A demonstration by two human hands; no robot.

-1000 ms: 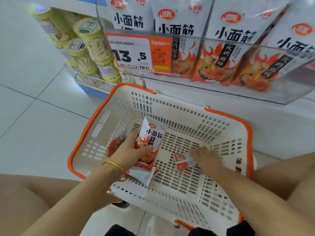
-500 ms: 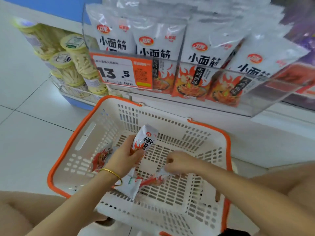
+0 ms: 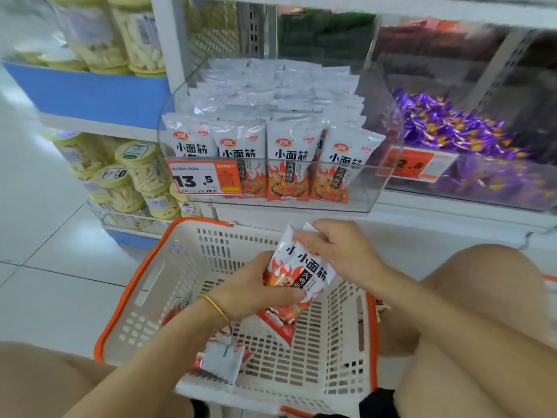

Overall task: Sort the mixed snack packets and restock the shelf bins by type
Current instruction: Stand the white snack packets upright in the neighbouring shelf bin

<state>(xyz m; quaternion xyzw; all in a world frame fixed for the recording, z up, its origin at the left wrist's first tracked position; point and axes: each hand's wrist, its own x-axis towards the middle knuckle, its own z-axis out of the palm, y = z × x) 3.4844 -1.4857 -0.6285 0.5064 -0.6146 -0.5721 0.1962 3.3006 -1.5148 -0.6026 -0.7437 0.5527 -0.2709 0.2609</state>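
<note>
Snack packets (image 3: 305, 277) sit bunched above the basket's (image 3: 184, 262) middle; your left hand (image 3: 251, 294) and right hand (image 3: 342, 251) both hold them, fingers curled.

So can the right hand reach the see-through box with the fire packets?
Probably yes. The right hand sits just below the clear bin, with nothing between them, and the bin's top looks open. It is pinching the packets that the left hand grips, though.

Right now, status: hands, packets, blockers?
Left hand grips packet bunch; right hand pinches its top. Loose packets lie in basket. Nothing blocks matching bin.
</note>
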